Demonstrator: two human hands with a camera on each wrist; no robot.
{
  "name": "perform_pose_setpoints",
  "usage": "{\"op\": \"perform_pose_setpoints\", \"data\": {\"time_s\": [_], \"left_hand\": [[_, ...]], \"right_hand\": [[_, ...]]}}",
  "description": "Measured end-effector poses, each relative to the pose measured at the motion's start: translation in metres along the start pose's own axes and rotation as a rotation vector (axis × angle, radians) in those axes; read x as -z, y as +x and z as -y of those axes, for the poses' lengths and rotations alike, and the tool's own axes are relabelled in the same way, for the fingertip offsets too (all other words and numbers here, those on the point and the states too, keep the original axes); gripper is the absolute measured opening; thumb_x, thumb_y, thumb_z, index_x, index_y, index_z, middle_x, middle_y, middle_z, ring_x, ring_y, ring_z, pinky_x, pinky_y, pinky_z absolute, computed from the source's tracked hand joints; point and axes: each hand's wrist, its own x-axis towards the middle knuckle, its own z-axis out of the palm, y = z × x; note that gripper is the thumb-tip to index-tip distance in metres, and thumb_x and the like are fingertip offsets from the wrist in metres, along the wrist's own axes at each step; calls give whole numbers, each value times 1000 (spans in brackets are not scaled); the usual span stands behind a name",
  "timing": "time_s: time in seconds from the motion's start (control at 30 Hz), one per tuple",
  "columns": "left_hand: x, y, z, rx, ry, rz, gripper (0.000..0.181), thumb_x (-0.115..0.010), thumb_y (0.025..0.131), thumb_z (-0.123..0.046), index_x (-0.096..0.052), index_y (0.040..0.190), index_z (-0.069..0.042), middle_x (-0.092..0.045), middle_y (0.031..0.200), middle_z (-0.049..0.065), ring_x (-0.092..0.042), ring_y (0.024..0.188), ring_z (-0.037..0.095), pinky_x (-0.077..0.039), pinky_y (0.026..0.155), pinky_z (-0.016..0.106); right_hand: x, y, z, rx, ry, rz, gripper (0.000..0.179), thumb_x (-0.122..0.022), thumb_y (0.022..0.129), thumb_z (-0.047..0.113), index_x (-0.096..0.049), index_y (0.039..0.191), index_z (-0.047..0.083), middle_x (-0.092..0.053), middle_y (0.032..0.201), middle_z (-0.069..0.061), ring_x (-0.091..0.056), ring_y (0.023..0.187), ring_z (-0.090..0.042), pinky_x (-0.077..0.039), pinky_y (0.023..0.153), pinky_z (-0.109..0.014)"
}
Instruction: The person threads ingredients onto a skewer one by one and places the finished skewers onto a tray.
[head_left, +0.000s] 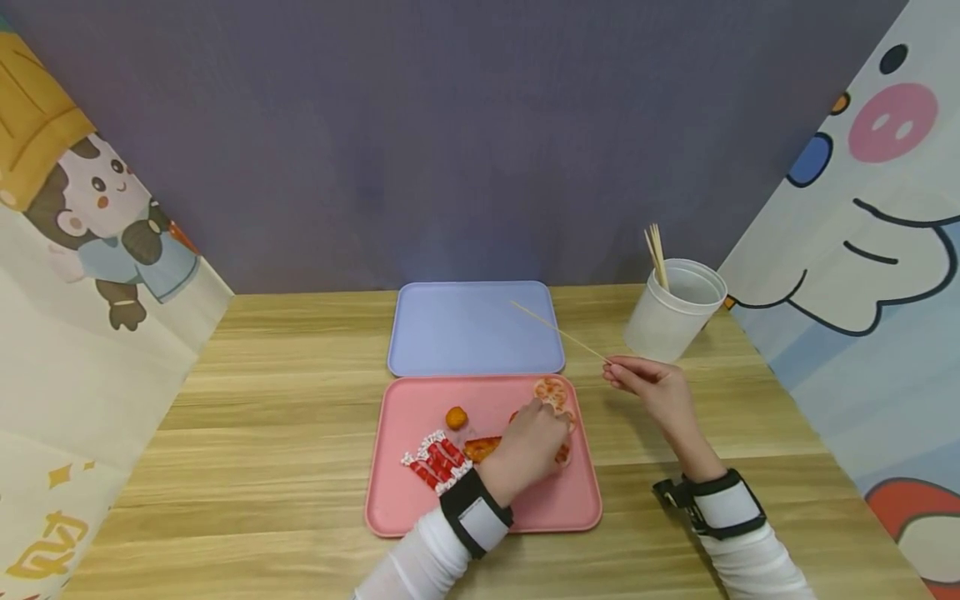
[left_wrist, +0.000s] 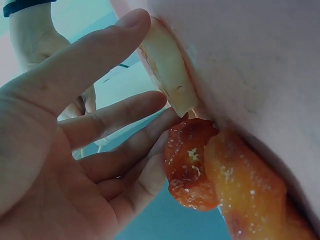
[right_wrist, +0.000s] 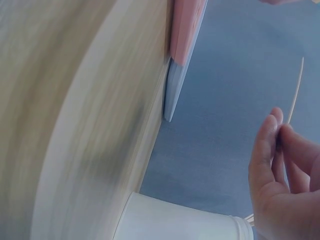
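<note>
My left hand [head_left: 528, 446] reaches over lotus root slices [head_left: 551, 390] at the right side of a pink tray [head_left: 397, 512]. In the left wrist view, thumb and fingertips lie at opposite ends of one pale lotus root slice [left_wrist: 167, 65], fingers spread and slightly bent; a firm grip is not visible. Glossy orange-brown food pieces [left_wrist: 192, 165] are beside those fingertips. My right hand [head_left: 652, 387] pinches a thin bamboo skewer [head_left: 558, 329] between thumb and fingertips. It is raised right of the trays, with the skewer slanting up and left [right_wrist: 296, 92].
Behind the pink tray lies a blue tray [head_left: 472, 329]. A white bucket [head_left: 663, 321] with several skewers [head_left: 657, 254] stands at the back right. On the pink tray are an orange ball [head_left: 456, 417], red-and-white pieces [head_left: 438, 461] and a browned piece [head_left: 480, 450]. Walls enclose the wooden table [head_left: 247, 450].
</note>
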Motion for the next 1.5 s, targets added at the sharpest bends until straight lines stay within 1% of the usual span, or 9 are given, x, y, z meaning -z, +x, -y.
{"op": "perform_pose_setpoints", "data": {"time_s": [0.23,0.4,0.47,0.6,0.67,0.7,0.93,1.23,1.5], "left_hand": [[3,2,7,-23,-34,9,17,-73,78,-30,-67,89,-19,-63,84,-1,-55,84,16,-48,75,28],[11,0,19,43,-216,32,31,-74,75,-32,-65,98,-14,-58,105,7,-54,80,12,-47,65,22],[16,-2,26,73,-319,26,41,-77,73,-29,-63,107,-9,-54,110,10,-52,77,12,-46,62,20],[25,-7,45,119,-467,-24,54,-79,69,-19,-59,116,-3,-48,109,9,-51,78,12,-46,66,18],[29,-10,56,140,-521,-55,54,-78,69,-15,-58,117,-3,-48,108,8,-52,81,13,-47,68,19],[32,-11,62,151,-539,-74,53,-77,69,-14,-58,117,-3,-49,109,7,-52,83,13,-47,70,21],[42,-19,91,229,-604,-199,52,-78,70,-14,-61,118,-1,-57,112,10,-56,97,22,-50,82,34],[51,-27,116,353,-731,-348,58,-77,67,-9,-60,122,-5,-60,113,10,-59,92,23,-51,78,35],[54,-35,129,410,-995,-503,53,-75,72,-5,-59,122,-8,-62,113,11,-61,98,25,-51,89,42]], "right_hand": [[3,4,-4,12,-48,-18,32,-71,85,16,-69,111,-1,-72,97,-15,-71,87,-25,-56,72,-33],[2,12,-9,65,-140,-11,29,-70,85,19,-71,110,4,-73,97,-11,-72,83,-23,-57,69,-30],[-3,10,4,92,-125,17,26,-69,87,18,-71,109,3,-73,95,-10,-72,81,-20,-57,68,-28],[-19,5,43,114,-109,59,26,-67,87,13,-70,108,-2,-74,93,-10,-72,79,-15,-57,67,-25],[-30,2,63,106,-158,48,28,-68,87,14,-69,108,-4,-74,92,-11,-72,77,-13,-57,67,-25],[-32,2,69,109,-123,63,27,-68,87,12,-69,108,-5,-74,92,-11,-72,77,-13,-57,66,-25],[-54,-8,117,47,-213,50,27,-62,90,7,-65,110,-12,-72,95,-19,-69,77,-3,-57,70,-25],[-62,-5,125,58,-159,74,27,-62,90,6,-64,109,-14,-73,87,2,-70,76,-4,-57,71,-26],[-64,-7,124,49,-160,71,27,-62,90,5,-64,108,-15,-72,85,8,-69,75,-3,-57,70,-27]]}}
